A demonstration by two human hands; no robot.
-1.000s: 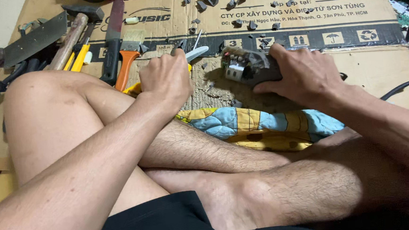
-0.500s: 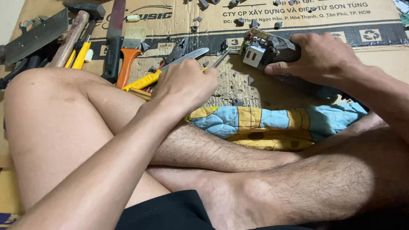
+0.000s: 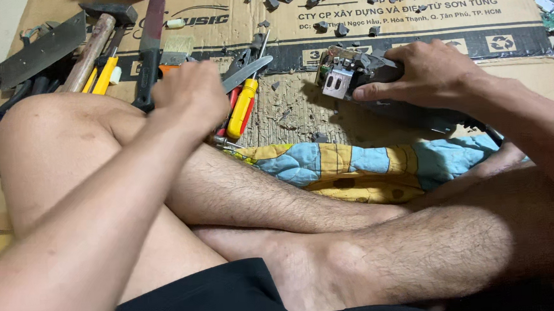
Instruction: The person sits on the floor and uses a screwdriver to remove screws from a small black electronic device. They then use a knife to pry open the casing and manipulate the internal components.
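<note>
Pressing a dark electrical part [image 3: 365, 73] onto the far-right cardboard [image 3: 409, 13], the right hand [image 3: 435, 72] grasps it; the left hand [image 3: 190, 97] closes over tools, grip hidden. Loose fragments [image 3: 317, 136] nearby could make it slip, I'd judge.

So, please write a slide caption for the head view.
Left hand reaches among tools on cardboard; right hand holds a dark device.

The matt brown cardboard sheet [image 3: 371, 25] is scuffed rough at its middle. The hammer [image 3: 94, 45] has a smooth wooden handle; the screwdriver [image 3: 243, 106] grip is glossy yellow plastic. The quilted cloth [image 3: 355, 170] looks soft.
</note>
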